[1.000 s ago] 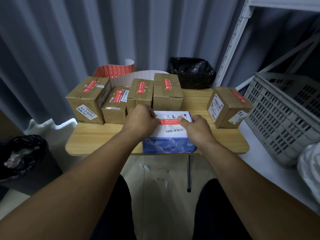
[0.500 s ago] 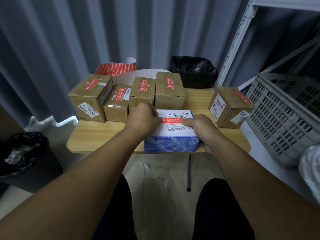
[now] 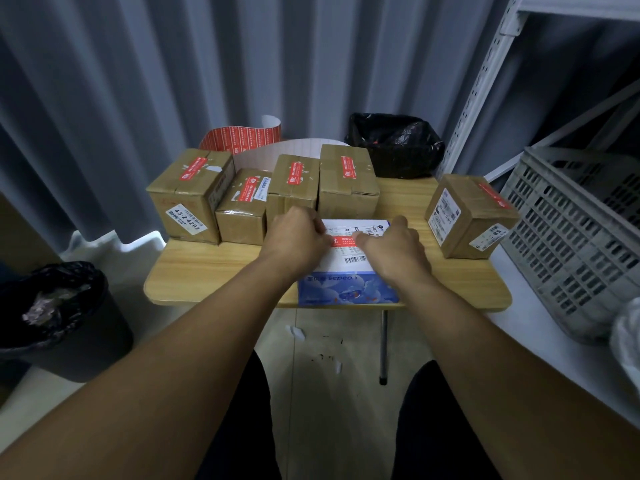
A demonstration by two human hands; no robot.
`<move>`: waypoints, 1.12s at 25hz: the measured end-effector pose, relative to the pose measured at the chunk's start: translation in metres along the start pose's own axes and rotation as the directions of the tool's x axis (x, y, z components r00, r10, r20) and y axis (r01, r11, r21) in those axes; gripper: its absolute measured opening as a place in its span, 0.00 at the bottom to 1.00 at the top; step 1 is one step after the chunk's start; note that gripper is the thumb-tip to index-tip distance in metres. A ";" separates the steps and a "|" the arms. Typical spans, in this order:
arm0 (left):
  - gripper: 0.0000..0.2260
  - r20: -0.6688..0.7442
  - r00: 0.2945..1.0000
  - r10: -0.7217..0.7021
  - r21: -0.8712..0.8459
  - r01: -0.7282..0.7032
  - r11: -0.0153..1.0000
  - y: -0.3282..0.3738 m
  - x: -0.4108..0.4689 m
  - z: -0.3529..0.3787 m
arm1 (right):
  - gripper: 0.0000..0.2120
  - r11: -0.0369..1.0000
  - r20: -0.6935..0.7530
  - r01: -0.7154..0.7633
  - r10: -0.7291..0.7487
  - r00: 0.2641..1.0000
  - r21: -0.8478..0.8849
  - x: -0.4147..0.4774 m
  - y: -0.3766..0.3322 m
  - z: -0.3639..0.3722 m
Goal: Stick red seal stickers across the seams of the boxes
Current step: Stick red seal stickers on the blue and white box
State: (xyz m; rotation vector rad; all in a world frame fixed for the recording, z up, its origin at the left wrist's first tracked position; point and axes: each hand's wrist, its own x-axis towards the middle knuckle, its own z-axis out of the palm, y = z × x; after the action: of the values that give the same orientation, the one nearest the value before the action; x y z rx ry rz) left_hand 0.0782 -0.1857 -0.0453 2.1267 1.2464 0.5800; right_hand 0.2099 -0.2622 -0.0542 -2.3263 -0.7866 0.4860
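Both hands have closed in along the red seal sticker [image 3: 343,241], so less of the strip shows between them than a second ago. From the head camera, the sticker lies flat across the white top of the blue-and-white box [image 3: 346,289], at the near edge of the tabletop [image 3: 214,271]. The left hand [image 3: 294,237] rests knuckles-up on the strip's left end; its fingers curl under, so its grip cannot be told. The right hand [image 3: 394,251] has a loose grip and holds nothing, one fingertip pressing the strip's right end. Four sealed cardboard boxes [image 3: 346,181] stand in a row just behind.
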 end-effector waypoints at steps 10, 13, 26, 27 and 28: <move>0.08 -0.019 1.000 -0.011 0.001 0.011 1.000 0.002 0.001 0.001 | 0.44 0.991 -0.028 0.030 -0.034 0.999 -0.130 -0.004 -0.008 0.006; 0.07 -0.012 1.000 -0.012 0.010 0.012 1.000 0.003 0.000 -0.001 | 0.37 0.993 -0.030 0.020 -0.024 0.999 -0.114 0.000 -0.006 0.006; 0.09 0.006 0.988 -0.152 -0.398 0.142 0.906 -0.006 0.001 -0.006 | 0.57 0.957 -0.036 0.008 -0.020 0.999 -0.290 -0.007 -0.020 0.011; 0.09 0.010 0.987 -0.158 -0.423 0.148 0.894 -0.007 0.002 -0.006 | 0.58 0.956 -0.025 0.008 -0.016 1.000 -0.294 -0.007 -0.021 0.012; 0.09 0.017 0.986 -0.163 -0.451 0.154 0.879 -0.008 0.002 -0.006 | 0.60 0.956 -0.016 0.005 -0.010 1.000 -0.293 -0.007 -0.021 0.013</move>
State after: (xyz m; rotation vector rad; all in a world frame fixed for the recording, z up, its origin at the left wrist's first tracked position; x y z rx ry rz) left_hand 0.0702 -0.1788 -0.0461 1.6194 1.1500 0.7400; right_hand 0.1894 -0.2481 -0.0484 -2.5947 -0.9115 0.3649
